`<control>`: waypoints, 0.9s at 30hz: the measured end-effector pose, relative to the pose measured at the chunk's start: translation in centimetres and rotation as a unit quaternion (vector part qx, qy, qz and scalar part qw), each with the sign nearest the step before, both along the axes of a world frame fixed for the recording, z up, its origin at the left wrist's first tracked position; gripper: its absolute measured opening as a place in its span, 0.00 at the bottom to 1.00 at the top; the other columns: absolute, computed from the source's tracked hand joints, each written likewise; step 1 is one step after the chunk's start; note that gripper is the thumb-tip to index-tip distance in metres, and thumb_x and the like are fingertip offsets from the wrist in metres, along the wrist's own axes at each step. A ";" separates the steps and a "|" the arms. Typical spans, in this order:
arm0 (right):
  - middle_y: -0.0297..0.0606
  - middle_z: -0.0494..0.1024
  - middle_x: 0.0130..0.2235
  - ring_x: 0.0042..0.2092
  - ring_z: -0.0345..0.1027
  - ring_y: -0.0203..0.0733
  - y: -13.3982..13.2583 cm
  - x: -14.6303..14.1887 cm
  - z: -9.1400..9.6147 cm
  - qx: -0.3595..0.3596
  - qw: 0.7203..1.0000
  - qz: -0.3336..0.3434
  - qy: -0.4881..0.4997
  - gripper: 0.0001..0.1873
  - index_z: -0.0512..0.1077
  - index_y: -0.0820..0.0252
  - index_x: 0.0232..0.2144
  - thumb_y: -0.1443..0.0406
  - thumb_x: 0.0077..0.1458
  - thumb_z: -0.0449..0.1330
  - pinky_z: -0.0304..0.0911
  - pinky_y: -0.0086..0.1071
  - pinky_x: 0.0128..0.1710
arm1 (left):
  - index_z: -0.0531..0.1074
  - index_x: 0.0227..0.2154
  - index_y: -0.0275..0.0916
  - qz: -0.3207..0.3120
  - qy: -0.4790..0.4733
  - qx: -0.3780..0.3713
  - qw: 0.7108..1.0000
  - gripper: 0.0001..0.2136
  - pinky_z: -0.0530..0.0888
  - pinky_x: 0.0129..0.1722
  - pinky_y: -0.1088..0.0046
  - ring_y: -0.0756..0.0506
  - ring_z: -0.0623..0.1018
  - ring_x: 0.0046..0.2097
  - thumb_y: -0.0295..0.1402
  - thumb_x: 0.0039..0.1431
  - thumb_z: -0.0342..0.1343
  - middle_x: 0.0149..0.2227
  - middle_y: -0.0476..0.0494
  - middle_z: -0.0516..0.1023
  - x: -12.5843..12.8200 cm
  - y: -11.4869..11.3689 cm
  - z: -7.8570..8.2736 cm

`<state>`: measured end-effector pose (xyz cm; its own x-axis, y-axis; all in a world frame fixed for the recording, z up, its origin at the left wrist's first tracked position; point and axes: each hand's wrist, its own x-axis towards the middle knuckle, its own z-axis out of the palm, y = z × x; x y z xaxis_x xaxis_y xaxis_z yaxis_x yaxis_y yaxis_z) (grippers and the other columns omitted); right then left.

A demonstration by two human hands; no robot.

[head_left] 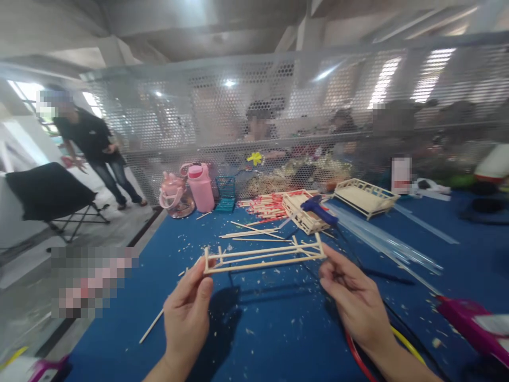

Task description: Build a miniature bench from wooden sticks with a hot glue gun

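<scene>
I hold a long rectangular frame of thin wooden sticks [262, 257] level above the blue table [278, 323]. My left hand [186, 313] pinches its left end between thumb and fingers. My right hand [353, 302] pinches its right end with the fingertips. The frame has two long rails joined by short uprights. Loose wooden sticks [254, 232] lie on the table just behind it.
A blue glue gun [320, 209] rests on a small stick tray [302, 212], with a second stick tray [366, 196] to its right. A pink bottle [201, 187], clear glue rods [382, 241], a pink tool [473, 321] and cables lie around. A mesh screen [278, 106] backs the table; people work beyond it.
</scene>
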<state>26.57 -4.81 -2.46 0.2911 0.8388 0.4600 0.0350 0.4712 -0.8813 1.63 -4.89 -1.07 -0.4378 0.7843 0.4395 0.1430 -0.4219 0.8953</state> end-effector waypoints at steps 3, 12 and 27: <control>0.31 0.68 0.23 0.23 0.60 0.31 0.1 -0.3 0.7 0.000 1.000 -0.001 0.005 0.22 0.76 0.57 0.45 0.69 0.44 0.60 0.58 0.25 0.21 | 0.79 0.39 0.45 0.005 0.004 0.002 1.000 0.15 0.67 0.56 0.56 0.41 0.80 0.43 0.41 0.46 0.64 0.39 0.44 0.82 -0.1 0.3 -0.2; 0.30 0.68 0.25 0.24 0.60 0.31 0.0 -0.3 0.8 -0.001 1.000 0.011 0.006 0.23 0.75 0.54 0.46 0.70 0.45 0.59 0.59 0.26 0.23 | 0.79 0.40 0.44 -0.012 -0.006 0.014 1.000 0.15 0.71 0.54 0.60 0.43 0.80 0.43 0.39 0.47 0.64 0.40 0.45 0.82 -0.1 0.4 -0.3; 0.32 0.72 0.26 0.27 0.64 0.34 0.4 -0.2 0.7 -0.001 0.999 0.023 0.041 0.20 0.74 0.56 0.45 0.67 0.47 0.60 0.61 0.30 0.26 | 0.80 0.37 0.42 -0.004 0.000 -0.003 1.000 0.15 0.73 0.50 0.61 0.41 0.80 0.44 0.42 0.46 0.64 0.39 0.43 0.82 -0.2 0.3 0.1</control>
